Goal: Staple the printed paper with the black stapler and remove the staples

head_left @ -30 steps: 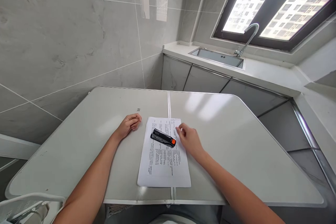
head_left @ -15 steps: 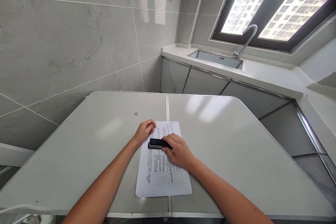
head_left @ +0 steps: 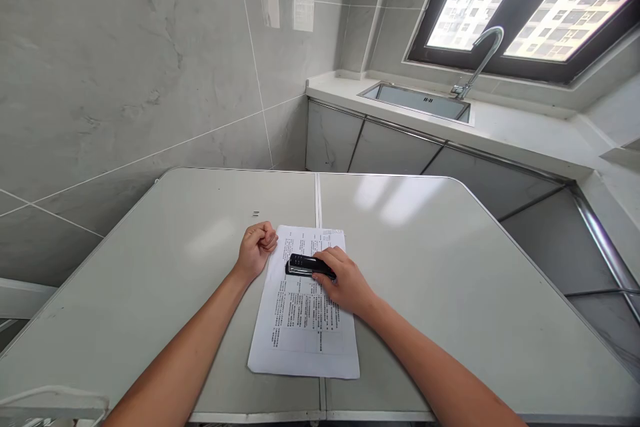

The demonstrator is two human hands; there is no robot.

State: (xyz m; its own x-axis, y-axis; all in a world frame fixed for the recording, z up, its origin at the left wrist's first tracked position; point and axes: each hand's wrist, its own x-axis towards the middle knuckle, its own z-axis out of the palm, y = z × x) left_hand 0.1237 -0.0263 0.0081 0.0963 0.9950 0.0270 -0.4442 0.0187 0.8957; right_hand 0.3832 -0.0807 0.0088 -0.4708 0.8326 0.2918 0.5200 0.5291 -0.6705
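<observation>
A black stapler (head_left: 301,263) lies across printed paper (head_left: 305,347) on the table. My right hand (head_left: 345,280) is closed around the stapler's right end, thumb on the near side and fingers over the top. Curled into a fist, my left hand (head_left: 257,250) rests by the paper's upper left edge. Whatever may be inside those fingers is hidden. Just beyond that hand lie small thin metal pieces (head_left: 255,213) that look like staples.
The pale table (head_left: 425,320) has a metal seam down its middle. Behind it run a grey tiled wall (head_left: 125,67) and a counter with a sink (head_left: 415,100) and a tap (head_left: 480,63). A white, rail-like object (head_left: 55,390) shows at the lower left.
My left hand has shifted left, off the paper to its edge. The paper has turned slightly, its near end going left. The stapler sits a little more tilted under my right hand.
</observation>
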